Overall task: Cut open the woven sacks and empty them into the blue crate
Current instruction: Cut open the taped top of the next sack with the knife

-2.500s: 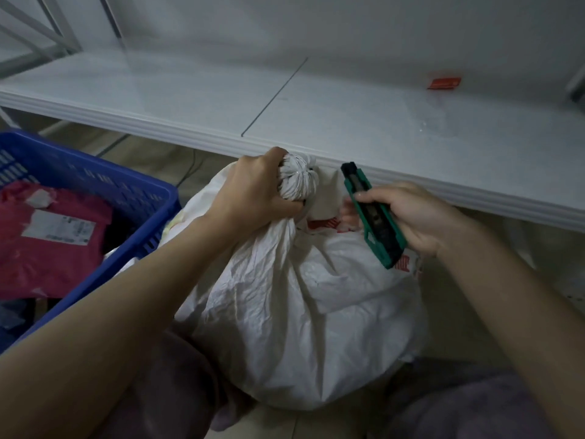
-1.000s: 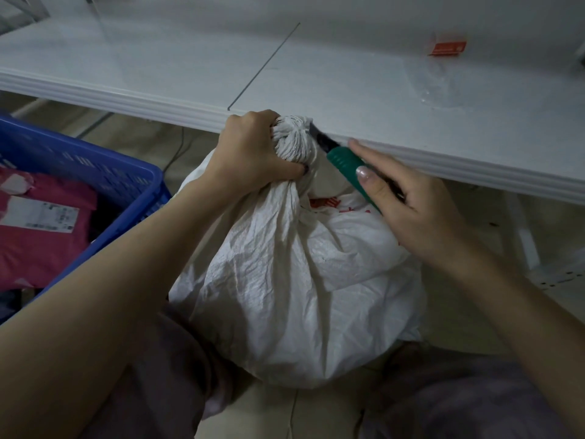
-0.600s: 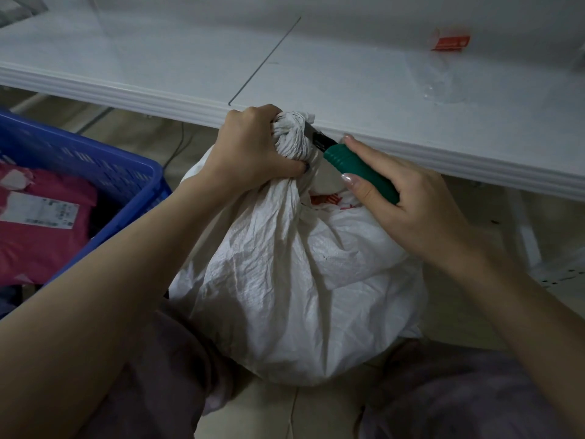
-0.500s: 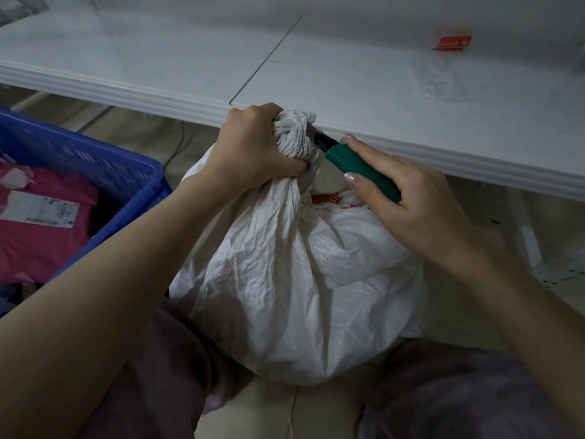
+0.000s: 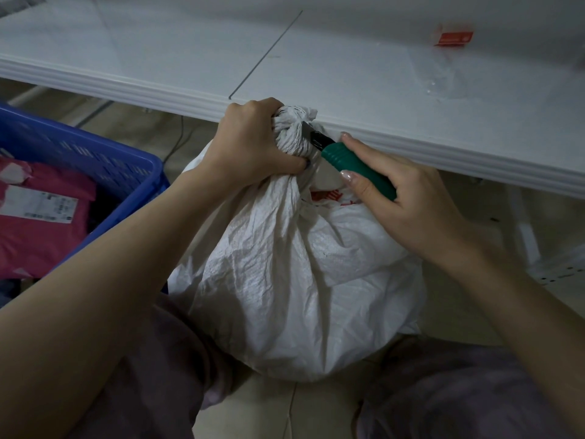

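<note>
The white woven sack (image 5: pixel 294 280) is sitting on the tiled floor (image 5: pixel 269 407) in the centre of the frame, between the person's knees, which are showing in purple cloth along the bottom edge. Its neck is gathered into a tight knot (image 5: pixel 292 128) at upper centre, just in front of the edge of a white shelf (image 5: pixel 348 74).

The left hand (image 5: pixel 253 144) is gripping the bunched neck just below the knot, its fingers curled fully round the fabric and the thumb pressing in from the near side. The right hand (image 5: pixel 411 201) is holding a green utility knife (image 5: pixel 357 172), with its fingers wrapped round the handle and the forefinger lying along the top. The short blade (image 5: pixel 308 131) is pointing up and to the left, and its tip is touching the right side of the knot.

Red printing is showing on the sack just under the knife handle.

The blue crate (image 5: pixel 95 160) is standing at the left of the frame, just beside the sack. A pink parcel (image 5: pixel 41 223) with a white shipping label is lying inside it. A small red label (image 5: pixel 454 38) is lying on the shelf at upper right.
</note>
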Demonstrator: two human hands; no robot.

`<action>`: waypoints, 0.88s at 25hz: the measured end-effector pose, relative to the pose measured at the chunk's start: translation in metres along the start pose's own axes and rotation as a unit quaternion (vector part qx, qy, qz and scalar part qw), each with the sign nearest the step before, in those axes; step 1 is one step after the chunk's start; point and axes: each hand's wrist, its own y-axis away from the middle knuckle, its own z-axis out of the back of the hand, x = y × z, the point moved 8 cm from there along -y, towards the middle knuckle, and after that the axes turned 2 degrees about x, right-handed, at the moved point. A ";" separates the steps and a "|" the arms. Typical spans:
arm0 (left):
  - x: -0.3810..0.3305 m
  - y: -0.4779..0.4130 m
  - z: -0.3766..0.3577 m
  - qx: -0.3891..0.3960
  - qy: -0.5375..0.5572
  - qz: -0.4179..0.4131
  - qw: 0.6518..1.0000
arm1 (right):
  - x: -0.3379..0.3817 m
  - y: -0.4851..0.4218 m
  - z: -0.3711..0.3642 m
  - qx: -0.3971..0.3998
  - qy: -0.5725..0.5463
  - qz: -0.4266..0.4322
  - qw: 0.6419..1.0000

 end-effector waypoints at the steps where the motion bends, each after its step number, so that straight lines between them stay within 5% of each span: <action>1: -0.001 0.001 -0.001 0.000 -0.002 -0.002 1.000 | 0.000 0.000 -0.001 0.000 0.009 0.001 1.000; 7: -0.005 0.005 -0.006 0.019 -0.010 -0.017 1.000 | 0.002 -0.001 -0.008 0.044 0.007 -0.029 0.999; 11: -0.007 0.007 -0.007 0.014 -0.013 -0.027 0.999 | 0.001 0.002 -0.015 0.075 -0.090 -0.063 0.991; 22: -0.006 0.007 -0.006 0.005 -0.057 0.018 0.998 | 0.008 -0.002 -0.005 -0.015 0.061 -0.010 0.998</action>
